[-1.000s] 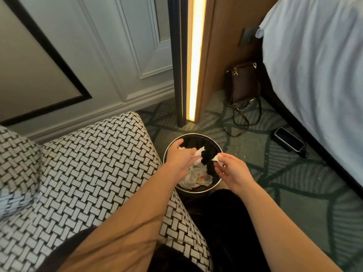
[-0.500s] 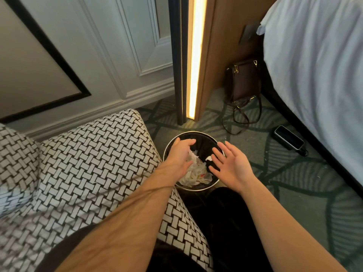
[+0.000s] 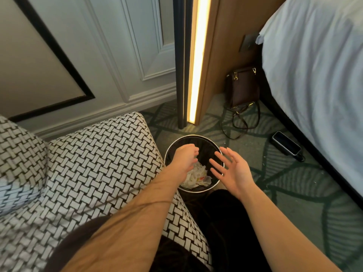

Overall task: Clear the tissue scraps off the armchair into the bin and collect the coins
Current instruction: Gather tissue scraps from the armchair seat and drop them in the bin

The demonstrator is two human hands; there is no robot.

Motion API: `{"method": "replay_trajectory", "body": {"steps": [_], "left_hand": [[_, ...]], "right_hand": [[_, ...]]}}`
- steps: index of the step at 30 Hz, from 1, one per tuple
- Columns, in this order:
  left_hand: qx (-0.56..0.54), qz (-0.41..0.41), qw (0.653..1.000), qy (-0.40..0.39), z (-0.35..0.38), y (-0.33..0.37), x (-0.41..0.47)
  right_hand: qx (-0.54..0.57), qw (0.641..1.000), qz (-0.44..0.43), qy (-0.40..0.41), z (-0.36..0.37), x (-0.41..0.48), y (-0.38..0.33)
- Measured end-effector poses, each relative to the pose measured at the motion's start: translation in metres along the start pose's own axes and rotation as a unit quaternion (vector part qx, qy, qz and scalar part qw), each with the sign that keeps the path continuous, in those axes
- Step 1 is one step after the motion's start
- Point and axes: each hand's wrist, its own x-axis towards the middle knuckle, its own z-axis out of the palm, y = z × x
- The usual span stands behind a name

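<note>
Pale panelled wall (image 3: 127, 46), glowing vertical light strip (image 3: 198, 61) on a wooden panel (image 3: 225, 46), green leaf-patterned carpet (image 3: 294, 193), white-sheeted bed (image 3: 314, 75) at right, brown handbag (image 3: 242, 87) beside it.

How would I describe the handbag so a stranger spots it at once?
Start at the white bed on the right. Between it and the wooden panel, a handbag stands on the carpet. It is brown with gold clasps and a loose strap, unlike the flat black phone.

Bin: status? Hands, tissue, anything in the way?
Left hand over bin, fingers loosely curled, nothing seen in it. Right hand open, empty, over the rim. Tissue lies in the bin. Nothing in the way; no coins in view.
</note>
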Motion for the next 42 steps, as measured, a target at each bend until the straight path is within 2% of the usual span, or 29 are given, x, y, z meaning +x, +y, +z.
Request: {"method": "replay_trajectory", "body": {"steps": [4,7,10,13,17,22,26,29,31,35,38,42], "left_hand": [[0.065,0.013,0.998,-0.019,0.0,0.009,-0.033],[0.145,0.089,0.985,-0.021,-0.008,0.015,-0.063],[0.248,0.164,0.954,-0.038,-0.027,0.019,-0.094],[0.269,0.197,0.941,-0.052,-0.064,0.017,-0.136],[0.231,0.247,0.941,-0.016,-0.124,0.007,-0.188],[0.132,0.299,0.943,0.058,-0.206,-0.023,-0.248],[0.072,0.295,0.942,0.145,-0.267,-0.063,-0.279],[0.02,0.275,0.939,0.205,-0.306,-0.104,-0.293],[-0.002,0.246,0.941,0.234,-0.32,-0.127,-0.297],[-0.024,0.193,0.92,0.34,-0.353,-0.181,-0.305],[-0.011,0.149,0.882,0.447,-0.371,-0.218,-0.304],[0.044,0.139,0.829,0.54,-0.382,-0.254,-0.302]], "right_hand": [[-0.102,0.994,-0.036,0.019,0.003,-0.023,0.003],[-0.21,0.976,-0.064,0.012,0.014,-0.045,0.001],[-0.291,0.95,-0.109,-0.016,0.037,-0.071,-0.012],[-0.343,0.922,-0.164,-0.072,0.074,-0.11,-0.023],[-0.383,0.886,-0.221,-0.137,0.128,-0.158,-0.02],[-0.399,0.853,-0.245,-0.229,0.195,-0.215,0.016],[-0.398,0.833,-0.246,-0.296,0.238,-0.247,0.062],[-0.417,0.809,-0.213,-0.355,0.261,-0.261,0.109],[-0.445,0.785,-0.203,-0.38,0.267,-0.264,0.137],[-0.555,0.667,-0.205,-0.453,0.281,-0.272,0.204],[-0.598,0.595,-0.219,-0.49,0.282,-0.277,0.237],[-0.628,0.533,-0.226,-0.52,0.277,-0.278,0.265]]}}
